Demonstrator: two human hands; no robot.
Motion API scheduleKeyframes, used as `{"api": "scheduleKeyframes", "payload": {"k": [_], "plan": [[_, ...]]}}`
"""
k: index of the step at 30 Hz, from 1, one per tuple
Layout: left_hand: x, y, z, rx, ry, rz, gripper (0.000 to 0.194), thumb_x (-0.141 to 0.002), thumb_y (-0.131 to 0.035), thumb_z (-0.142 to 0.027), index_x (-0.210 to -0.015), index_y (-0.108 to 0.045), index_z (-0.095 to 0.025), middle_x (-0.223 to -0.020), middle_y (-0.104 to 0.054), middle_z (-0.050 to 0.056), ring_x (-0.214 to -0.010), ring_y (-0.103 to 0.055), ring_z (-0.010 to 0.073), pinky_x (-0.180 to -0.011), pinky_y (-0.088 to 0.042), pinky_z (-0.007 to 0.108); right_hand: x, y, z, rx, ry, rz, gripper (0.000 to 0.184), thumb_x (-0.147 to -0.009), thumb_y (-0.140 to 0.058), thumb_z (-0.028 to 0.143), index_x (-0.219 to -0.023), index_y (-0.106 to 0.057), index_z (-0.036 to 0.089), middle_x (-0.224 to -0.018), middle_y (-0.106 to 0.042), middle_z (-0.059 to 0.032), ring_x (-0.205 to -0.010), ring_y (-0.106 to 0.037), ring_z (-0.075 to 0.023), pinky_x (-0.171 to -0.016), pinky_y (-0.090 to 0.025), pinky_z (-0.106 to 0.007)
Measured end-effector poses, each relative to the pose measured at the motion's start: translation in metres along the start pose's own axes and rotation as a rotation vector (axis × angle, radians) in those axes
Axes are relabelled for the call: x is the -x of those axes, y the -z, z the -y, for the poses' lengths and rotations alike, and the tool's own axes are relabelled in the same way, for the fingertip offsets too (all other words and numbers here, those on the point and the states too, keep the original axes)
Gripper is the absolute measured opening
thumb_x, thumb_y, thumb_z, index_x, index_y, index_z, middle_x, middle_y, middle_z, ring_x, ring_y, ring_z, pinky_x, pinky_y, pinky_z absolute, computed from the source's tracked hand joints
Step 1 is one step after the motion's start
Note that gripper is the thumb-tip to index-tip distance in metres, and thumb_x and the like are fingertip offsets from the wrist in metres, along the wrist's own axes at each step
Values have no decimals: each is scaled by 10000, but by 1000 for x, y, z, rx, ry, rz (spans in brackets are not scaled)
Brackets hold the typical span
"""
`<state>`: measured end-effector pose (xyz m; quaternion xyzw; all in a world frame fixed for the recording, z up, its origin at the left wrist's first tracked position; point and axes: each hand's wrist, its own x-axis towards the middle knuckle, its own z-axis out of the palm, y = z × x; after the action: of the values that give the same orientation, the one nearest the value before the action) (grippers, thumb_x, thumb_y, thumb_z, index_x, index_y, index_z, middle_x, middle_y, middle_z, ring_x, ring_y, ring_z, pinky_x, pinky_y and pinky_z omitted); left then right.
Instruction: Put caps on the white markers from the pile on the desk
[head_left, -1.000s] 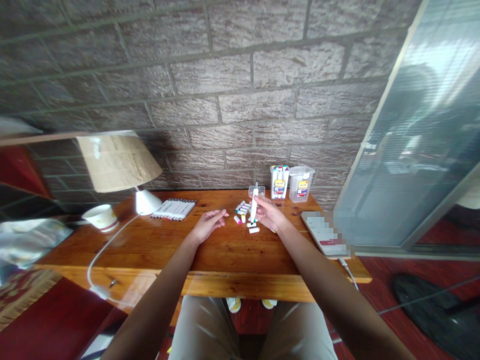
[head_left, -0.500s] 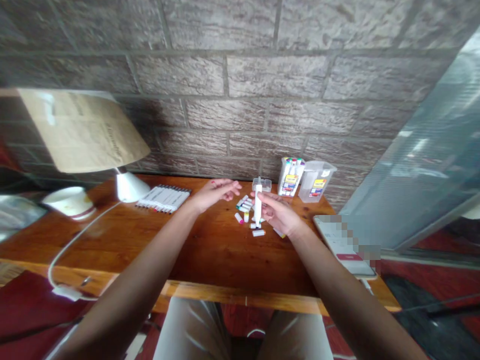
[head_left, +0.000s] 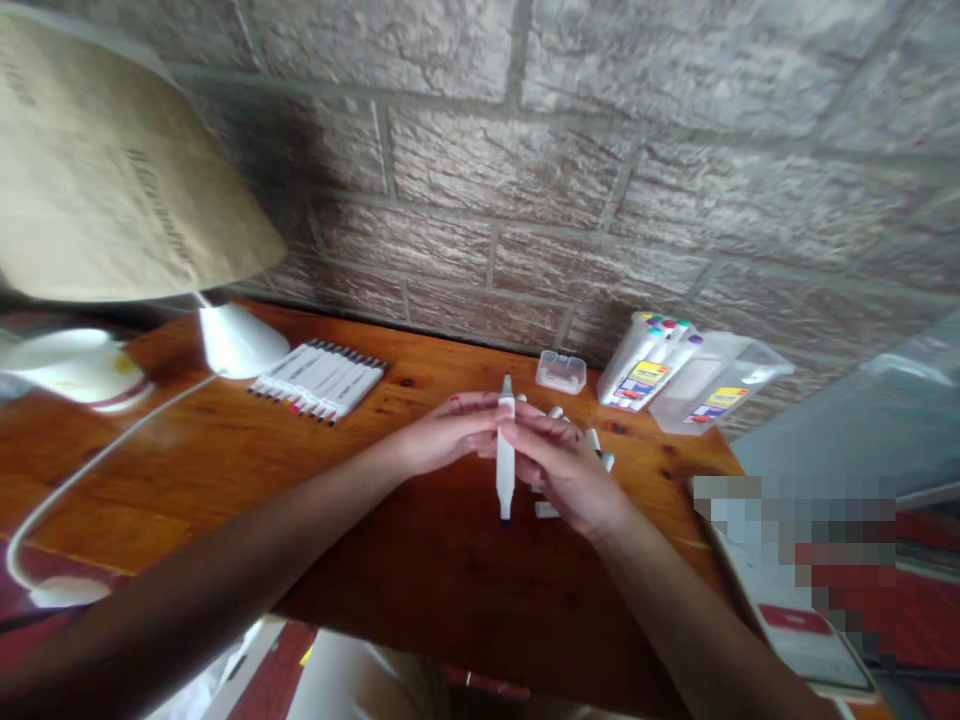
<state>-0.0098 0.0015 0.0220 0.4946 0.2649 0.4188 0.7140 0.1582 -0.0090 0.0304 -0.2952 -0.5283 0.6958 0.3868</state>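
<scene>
A white double-ended marker (head_left: 505,462) stands nearly upright over the wooden desk (head_left: 315,480), with both tips uncapped. My right hand (head_left: 566,470) grips its middle. My left hand (head_left: 450,435) touches the marker's upper part with its fingertips. Loose marker caps and markers (head_left: 600,448) lie on the desk behind my right hand, mostly hidden by it.
A row of several white markers (head_left: 322,377) lies at the back left. A small clear lid (head_left: 560,371), a clear case of markers (head_left: 645,357) and an empty clear case (head_left: 716,380) sit by the brick wall. A lamp with paper shade (head_left: 112,190) and cable (head_left: 90,460) stand left; a booklet (head_left: 802,625) lies right.
The camera has moved closer and lower. My left hand has come across to the marker held by my right hand and now touches it; both hands sit nearer the desk's front.
</scene>
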Motion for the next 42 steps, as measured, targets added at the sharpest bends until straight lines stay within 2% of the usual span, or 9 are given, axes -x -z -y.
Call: {"api": "scheduleKeyframes", "payload": {"k": [3, 8, 11, 14, 17, 21, 27, 35, 42], "plan": [[6, 4, 6, 44, 31, 22, 476, -702, -788, -538, -956, -746, -138, -568, -519, -27, -527, -481, 85, -531, -371, 215, 9, -3, -3, -17, -91, 5, 259, -779, -774, 395, -966, -774, 217, -688, -646, 7, -464, -359, -38, -424, -221, -196], [9, 13, 1, 165, 19, 27, 391, -699, -812, -489, -894, -733, -159, -508, -410, -71, -469, -382, 53, -502, -350, 191, 20, -9, 6, -89, -245, 40, 318, -786, -773, 392, -1083, -759, 279, -884, -738, -57, -498, -479, -75, -427, -338, -214], [10, 16, -3, 187, 37, 67, 394, -690, -825, -484, -885, -747, -151, -501, -380, -77, -467, -335, 45, -495, -337, 183, 24, -11, 4, -111, -301, 52, 333, -788, -776, 381, -1109, -750, 298, -945, -746, -72, -510, -482, -85, -436, -359, -227], [12, 16, -4, 168, 76, 127, 428, -703, -808, -510, -895, -756, -131, -515, -418, -61, -479, -352, 49, -499, -350, 188, 25, -13, -2, -123, -293, 61, 329, -786, -779, 375, -1103, -754, 291, -917, -752, -80, -475, -412, -75, -410, -289, -224], [14, 16, -2, 175, 112, 162, 441, -709, -804, -511, -945, -759, -141, -630, -565, -11, -554, -469, 72, -529, -386, 196, 23, -14, -6, -156, -259, 42, 292, -777, -782, 374, -1056, -769, 290, -878, -751, -83, -471, -380, -74, -401, -220, -222], [13, 17, 1, 183, 142, 188, 465, -688, -827, -492, -989, -766, -143, -738, -652, 26, -618, -516, 87, -559, -405, 198, 22, -16, -6, -170, -235, -31, 332, -742, -807, 377, -1064, -761, 315, -864, -743, -71, -496, -430, -95, -394, -186, -218], [12, 21, 4, 150, 139, 245, 466, -696, -827, -474, -1036, -768, -162, -783, -681, 38, -636, -536, 100, -579, -437, 208, 21, -14, -9, -178, -289, -37, 376, -686, -856, 370, -1047, -761, 329, -840, -732, -73, -616, -569, -135, -407, -241, -188], [13, 21, 7, 165, 124, 281, 481, -687, -833, -468, -1014, -763, -122, -758, -661, 38, -593, -488, 79, -557, -389, 209, 26, -14, -10, -189, -278, 33, 300, -765, -809, 335, -1058, -758, 298, -865, -742, -63, -495, -432, -48, -430, -285, -162], [13, 18, 4, 247, 115, 309, 394, -730, -808, -427, -963, -752, -114, -614, -508, -28, -516, -354, 54, -501, -329, 204, 23, -15, -8, -217, -267, 46, 254, -796, -781, 338, -1047, -755, 308, -846, -747, -57, -473, -390, -39, -404, -237, -147]]}}
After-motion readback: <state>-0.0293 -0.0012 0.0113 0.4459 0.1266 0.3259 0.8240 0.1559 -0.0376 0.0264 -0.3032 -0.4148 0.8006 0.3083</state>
